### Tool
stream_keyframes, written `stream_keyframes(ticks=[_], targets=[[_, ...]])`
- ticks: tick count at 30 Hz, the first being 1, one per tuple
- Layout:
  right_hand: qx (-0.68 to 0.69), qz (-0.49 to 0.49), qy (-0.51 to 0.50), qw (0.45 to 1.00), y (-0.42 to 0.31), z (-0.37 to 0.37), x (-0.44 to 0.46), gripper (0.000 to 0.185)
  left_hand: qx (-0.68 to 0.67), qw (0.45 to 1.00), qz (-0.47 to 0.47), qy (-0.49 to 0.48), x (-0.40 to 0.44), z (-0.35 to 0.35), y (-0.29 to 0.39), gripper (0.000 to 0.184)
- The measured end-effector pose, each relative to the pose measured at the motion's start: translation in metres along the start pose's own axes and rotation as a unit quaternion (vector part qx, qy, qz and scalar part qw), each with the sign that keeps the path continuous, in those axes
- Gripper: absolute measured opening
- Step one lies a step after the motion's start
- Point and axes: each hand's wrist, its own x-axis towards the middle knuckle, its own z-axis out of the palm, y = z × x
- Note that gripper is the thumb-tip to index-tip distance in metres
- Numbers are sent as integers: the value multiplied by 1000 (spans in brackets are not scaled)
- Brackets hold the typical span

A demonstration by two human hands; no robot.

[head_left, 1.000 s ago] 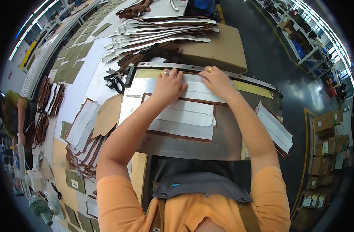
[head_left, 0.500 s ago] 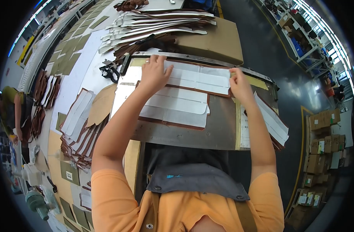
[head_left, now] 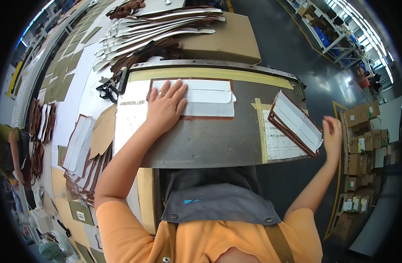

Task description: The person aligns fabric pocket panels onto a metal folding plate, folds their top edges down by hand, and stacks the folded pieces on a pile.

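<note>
My left hand (head_left: 166, 105) lies flat, fingers spread, on a brown-edged panel with white backing (head_left: 207, 98). That panel rests near the top of a grey metal board (head_left: 201, 142), and my hand covers its left part. A rounded white flap shows toward the panel's right end. Off the board's right edge, my right hand (head_left: 333, 136) hangs with fingers loosely bent and nothing visible in them. Just left of it, a small slanted stack of similar white-backed brown panels (head_left: 297, 120) sits on the board's right side, its lower corner close to my fingers.
A metal bar (head_left: 201, 62) runs along the board's far edge. Beyond it are a cardboard box (head_left: 223, 39) and piled brown and white strips (head_left: 157, 30). More layered panels (head_left: 78, 144) lie at left, near another person's arm (head_left: 14, 153). Cartons (head_left: 359, 144) stand at right.
The upper panel both hands were touching has left its place. The lower panel now lies higher on the board under my left hand. My right hand has moved right and down, beside the slanted stack.
</note>
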Motion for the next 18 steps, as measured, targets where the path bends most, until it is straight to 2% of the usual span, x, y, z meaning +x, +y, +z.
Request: stream_keyframes(ticks=[2,4,5,7,10,14,18], targets=[[75,-67,-44,994,-56,42,21,16,-1,1000,0,3,13,2,3,46],[143,-100,-161,971,-116,91,35,22,-23,999,-6,25,20,6,2,44],[164,-149,-179,959,-136,117,37,26,-34,999,-11,31,23,8,1,43],[182,-241,-169,938,-161,169,47,30,-60,997,-16,55,28,12,-3,39],[77,-312,-155,934,-174,208,51,31,-1,998,-63,15,28,-6,0,38],[66,-264,-153,950,-174,204,46,31,19,998,-59,15,23,-4,-16,44],[2,-292,-114,950,-166,204,48,32,49,998,-28,6,30,-1,-15,46]])
